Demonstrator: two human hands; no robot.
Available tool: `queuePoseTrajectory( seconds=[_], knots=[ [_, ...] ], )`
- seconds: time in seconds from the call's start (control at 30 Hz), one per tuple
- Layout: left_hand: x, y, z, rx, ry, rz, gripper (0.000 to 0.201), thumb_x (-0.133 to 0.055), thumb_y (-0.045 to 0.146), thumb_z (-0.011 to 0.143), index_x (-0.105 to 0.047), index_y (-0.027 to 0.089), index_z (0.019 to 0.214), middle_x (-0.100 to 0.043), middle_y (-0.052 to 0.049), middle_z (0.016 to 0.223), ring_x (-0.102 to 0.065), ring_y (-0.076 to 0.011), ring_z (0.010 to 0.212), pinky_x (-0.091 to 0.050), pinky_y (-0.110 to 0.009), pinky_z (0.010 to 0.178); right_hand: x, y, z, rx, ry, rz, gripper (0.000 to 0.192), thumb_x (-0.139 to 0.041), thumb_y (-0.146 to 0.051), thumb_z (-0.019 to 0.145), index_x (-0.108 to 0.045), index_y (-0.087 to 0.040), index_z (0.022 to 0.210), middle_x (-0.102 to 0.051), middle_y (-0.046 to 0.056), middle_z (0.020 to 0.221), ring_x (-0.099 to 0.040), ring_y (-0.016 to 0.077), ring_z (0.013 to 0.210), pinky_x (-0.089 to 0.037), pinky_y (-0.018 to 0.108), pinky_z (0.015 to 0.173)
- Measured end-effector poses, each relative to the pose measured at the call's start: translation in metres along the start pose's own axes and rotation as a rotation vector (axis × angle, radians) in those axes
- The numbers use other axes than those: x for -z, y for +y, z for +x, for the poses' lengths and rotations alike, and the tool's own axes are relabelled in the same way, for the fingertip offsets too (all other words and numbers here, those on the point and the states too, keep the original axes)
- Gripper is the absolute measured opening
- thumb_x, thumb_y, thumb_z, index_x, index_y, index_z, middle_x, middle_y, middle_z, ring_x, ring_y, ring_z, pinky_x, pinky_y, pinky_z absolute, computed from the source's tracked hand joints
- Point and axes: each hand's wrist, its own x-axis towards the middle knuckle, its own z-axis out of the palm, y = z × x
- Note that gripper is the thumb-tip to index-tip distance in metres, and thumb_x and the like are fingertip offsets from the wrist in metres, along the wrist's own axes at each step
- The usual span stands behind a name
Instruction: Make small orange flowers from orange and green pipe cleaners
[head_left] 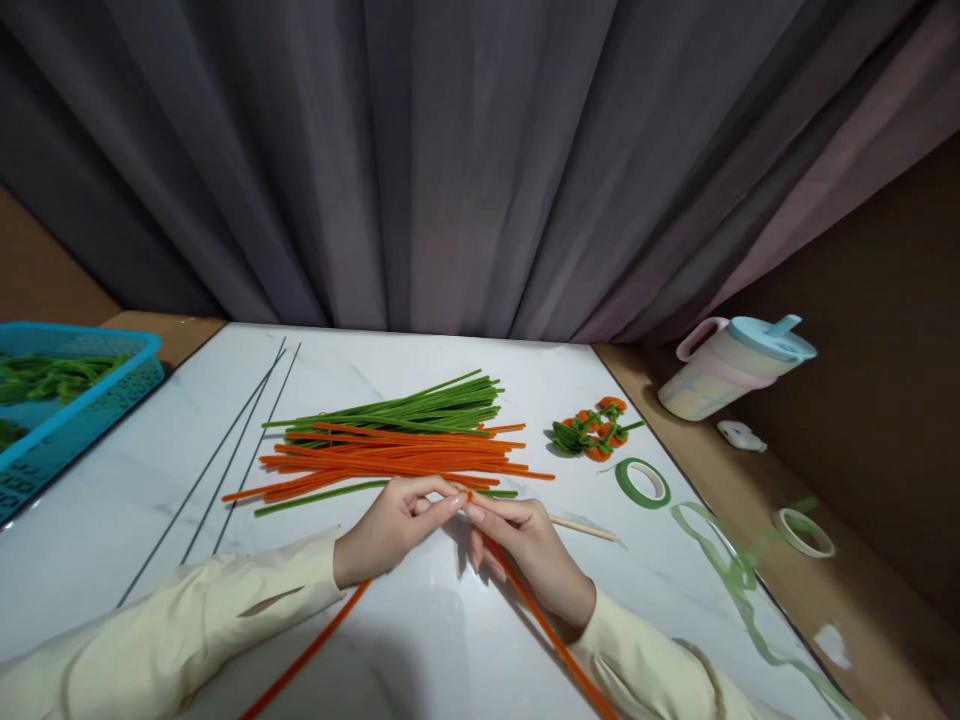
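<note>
A blue plastic basket [112,408] with a perforated wall stands at the left edge of view, holding a tangle of fuzzy green pieces [60,376]. At the far right, a tumbler [716,375] has a pale blue lid, a stubby spout and a pink handle; its contents cannot be told. In front of the person, the left hand [397,525] and right hand [536,555] are close together, fingertips pinched on a soft orange strip [309,652], which trails toward the near edge on both sides. Behind them on the glossy, marble-veined table [420,650] lie straight, velvety orange stems [390,458] and a bundle of green stems [420,408]. Thin dark rods [256,448] slant to the left. On the right are small orange-and-green fuzzy flowers [596,430], a round wooden stick [585,527], a ring-shaped green tape roll [631,488] and a loose, translucent green ribbon [739,592].
</note>
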Motion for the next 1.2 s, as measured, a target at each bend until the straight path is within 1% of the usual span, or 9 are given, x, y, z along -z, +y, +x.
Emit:
queuePoseTrajectory(
  seconds=[0.27,0.37,0.43,0.5,0.6,0.73,0.83,0.93,1.2],
  knots=[
    [0.000,0.003,-0.001,0.023,-0.012,0.014,0.025,-0.055,0.036,0.083,-0.064,0.013,0.080,-0.046,0.006,0.044,-0.027,-0.0037,0.033,-0.020,-0.018,0.034,0.002,-0.001,-0.001,0.000,0.012,-0.106,0.045,-0.052,-0.043,0.088,-0.065,-0.013,0.058,-0.051,-0.002,0.046,-0.036,0.0059,0.039,-0.031,0.022,0.047],
    [0.000,0.003,-0.001,0.040,-0.025,0.023,0.026,-0.054,0.037,0.084,-0.064,0.014,0.081,-0.040,0.008,0.038,-0.029,-0.0053,0.032,-0.022,-0.019,0.034,0.002,-0.002,-0.002,0.035,0.030,-0.209,0.048,-0.049,-0.044,0.090,-0.065,-0.014,0.055,-0.051,-0.002,0.047,-0.038,0.0071,0.042,-0.035,0.022,0.051],
    [0.001,0.001,-0.002,0.039,-0.035,0.031,0.026,-0.053,0.037,0.084,-0.064,0.014,0.081,-0.041,0.007,0.040,-0.029,-0.0052,0.032,-0.021,-0.019,0.034,0.001,-0.002,-0.002,0.085,0.040,-0.291,0.049,-0.047,-0.042,0.091,-0.065,-0.015,0.055,-0.053,-0.001,0.049,-0.042,0.0088,0.047,-0.038,0.023,0.057],
    [0.001,-0.001,-0.002,0.046,-0.042,0.051,0.028,-0.052,0.038,0.085,-0.064,0.014,0.079,-0.042,0.006,0.042,-0.027,-0.0043,0.032,-0.018,-0.019,0.033,0.001,-0.001,-0.003,0.156,0.050,-0.382,0.045,-0.045,-0.039,0.092,-0.070,-0.015,0.063,-0.056,0.000,0.051,-0.046,0.0106,0.051,-0.040,0.024,0.061],
    [0.002,-0.003,-0.003,0.075,-0.047,0.095,0.030,-0.051,0.040,0.085,-0.063,0.013,0.078,-0.039,0.007,0.041,-0.024,-0.0040,0.031,-0.014,-0.019,0.033,0.002,0.003,-0.004,0.301,0.072,-0.551,0.034,-0.042,-0.031,0.094,-0.073,-0.016,0.092,-0.058,0.000,0.053,-0.048,0.0115,0.052,-0.041,0.024,0.059],
    [0.002,-0.004,-0.003,0.094,-0.058,0.142,0.033,-0.049,0.041,0.085,-0.063,0.013,0.078,-0.033,0.008,0.039,-0.023,-0.0045,0.032,-0.013,-0.020,0.033,0.005,0.011,-0.005,0.577,0.092,-0.774,0.033,-0.039,-0.020,0.094,-0.062,-0.014,0.116,-0.055,-0.001,0.054,-0.047,0.0110,0.048,-0.040,0.022,0.053],
    [0.002,-0.003,-0.003,0.081,-0.053,0.171,0.034,-0.049,0.043,0.085,-0.063,0.012,0.078,-0.034,0.007,0.040,-0.024,-0.0044,0.032,-0.014,-0.019,0.033,0.006,0.014,-0.006,0.707,0.102,-0.902,0.038,-0.035,-0.015,0.094,-0.051,-0.013,0.128,-0.054,-0.001,0.054,-0.047,0.0113,0.046,-0.039,0.022,0.049],
    [0.001,-0.002,-0.003,0.105,-0.046,0.175,0.036,-0.048,0.045,0.085,-0.062,0.012,0.080,-0.035,0.008,0.038,-0.026,-0.0047,0.029,-0.015,-0.019,0.031,0.004,0.014,-0.006,0.734,0.144,-0.949,0.041,-0.034,-0.014,0.094,-0.045,-0.014,0.133,-0.057,0.000,0.057,-0.051,0.0119,0.048,-0.041,0.022,0.049],
    [0.000,0.006,-0.001,0.196,-0.096,0.154,0.039,-0.046,0.050,0.084,-0.057,0.014,0.078,-0.036,0.010,0.032,-0.029,-0.0054,0.023,-0.022,-0.014,0.027,0.002,0.018,-0.006,0.728,0.184,-0.960,0.042,-0.037,-0.013,0.092,-0.043,-0.016,0.134,-0.062,0.002,0.064,-0.055,0.0122,0.050,-0.044,0.022,0.049]
  ],
)
